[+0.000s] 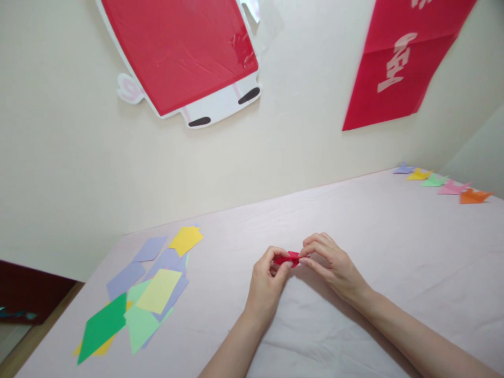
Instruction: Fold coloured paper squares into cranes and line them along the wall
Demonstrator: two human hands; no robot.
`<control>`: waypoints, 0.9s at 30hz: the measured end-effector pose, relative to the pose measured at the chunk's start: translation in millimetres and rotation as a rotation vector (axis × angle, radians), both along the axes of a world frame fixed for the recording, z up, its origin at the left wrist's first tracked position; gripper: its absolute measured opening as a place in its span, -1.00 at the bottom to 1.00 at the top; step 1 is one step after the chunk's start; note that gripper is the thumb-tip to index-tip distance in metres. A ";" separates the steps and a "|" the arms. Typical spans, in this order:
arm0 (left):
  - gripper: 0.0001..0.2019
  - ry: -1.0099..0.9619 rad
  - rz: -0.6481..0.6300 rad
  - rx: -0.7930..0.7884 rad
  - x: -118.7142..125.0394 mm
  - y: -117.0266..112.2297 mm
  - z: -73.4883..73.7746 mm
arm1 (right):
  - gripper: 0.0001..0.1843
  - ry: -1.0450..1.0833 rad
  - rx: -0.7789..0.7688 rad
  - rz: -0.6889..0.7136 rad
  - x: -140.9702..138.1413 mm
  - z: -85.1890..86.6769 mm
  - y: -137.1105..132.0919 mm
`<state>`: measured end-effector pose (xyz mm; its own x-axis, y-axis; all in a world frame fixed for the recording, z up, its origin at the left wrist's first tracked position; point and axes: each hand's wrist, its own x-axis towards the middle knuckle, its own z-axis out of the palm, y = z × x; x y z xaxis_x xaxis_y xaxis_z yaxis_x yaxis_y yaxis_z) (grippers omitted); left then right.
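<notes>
A small folded piece of red paper is pinched between both hands just above the pale pink table cover. My left hand grips its left end with thumb and fingers closed. My right hand holds the right end, its fingers curled and pressed onto the paper. Most of the red piece is hidden by my fingertips.
A loose pile of coloured paper squares in green, yellow and lilac lies at the left. Several folded paper shapes stand in a row at the far right edge. Red posters hang on the wall behind.
</notes>
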<state>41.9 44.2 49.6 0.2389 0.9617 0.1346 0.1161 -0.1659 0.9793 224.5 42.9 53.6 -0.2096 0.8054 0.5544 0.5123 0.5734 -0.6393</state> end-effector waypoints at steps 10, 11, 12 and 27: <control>-0.91 0.158 0.093 0.239 -1.7 -1.7 13.6 | -0.76 0.007 0.039 0.003 -0.2 1.1 0.7; -0.90 0.160 0.093 0.242 -1.7 -1.7 13.0 | -0.75 0.009 0.038 0.005 0.1 1.3 0.8; -0.90 0.160 0.093 0.243 -1.7 -1.6 12.4 | -0.74 0.009 0.033 0.008 0.5 1.5 0.9; -0.91 0.141 0.058 0.184 -4.9 3.0 7.5 | -0.74 -0.055 0.062 0.014 2.7 0.0 2.2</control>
<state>37.0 47.2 57.1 0.2126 0.9368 0.2777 0.2638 -0.3287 0.9068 227.2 45.1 53.6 -0.2524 0.7665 0.5906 0.5374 0.6186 -0.5732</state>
